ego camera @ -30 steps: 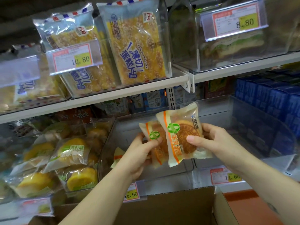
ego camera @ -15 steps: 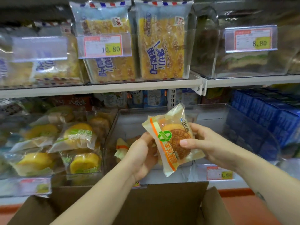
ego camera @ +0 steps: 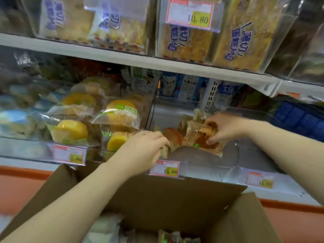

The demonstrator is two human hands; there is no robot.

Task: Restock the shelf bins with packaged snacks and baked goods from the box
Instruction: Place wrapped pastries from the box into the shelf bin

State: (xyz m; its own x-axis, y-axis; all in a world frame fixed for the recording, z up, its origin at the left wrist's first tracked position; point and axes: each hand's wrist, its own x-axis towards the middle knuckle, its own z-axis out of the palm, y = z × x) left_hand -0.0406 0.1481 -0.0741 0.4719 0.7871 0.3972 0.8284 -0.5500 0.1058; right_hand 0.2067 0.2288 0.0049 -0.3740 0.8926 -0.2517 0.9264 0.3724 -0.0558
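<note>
Both my hands reach into a clear plastic shelf bin [ego camera: 233, 156] on the lower shelf. My right hand [ego camera: 225, 129] grips a wrapped mooncake packet [ego camera: 198, 137] with orange and green print, low inside the bin. My left hand [ego camera: 149, 146] is at the bin's front left, fingers curled over another orange-striped packet [ego camera: 172, 136]; motion blur hides the exact hold. Below my arms stands the open cardboard box [ego camera: 175, 193], with several wrapped packets [ego camera: 168, 236] in its bottom.
To the left, a bin holds yellow round cakes in clear wrappers [ego camera: 121, 114]. The upper shelf [ego camera: 122, 57] carries sliced cake bags [ego camera: 243, 37] and a 10.80 price tag [ego camera: 190, 14]. A 15.60 tag [ego camera: 164, 168] hangs on the bin front. Blue cartons [ego camera: 301, 118] sit at right.
Both hands have gone down and forward from in front of the bin into it, carrying the mooncake packets. The view has tilted downward and shifted right along the shelves.
</note>
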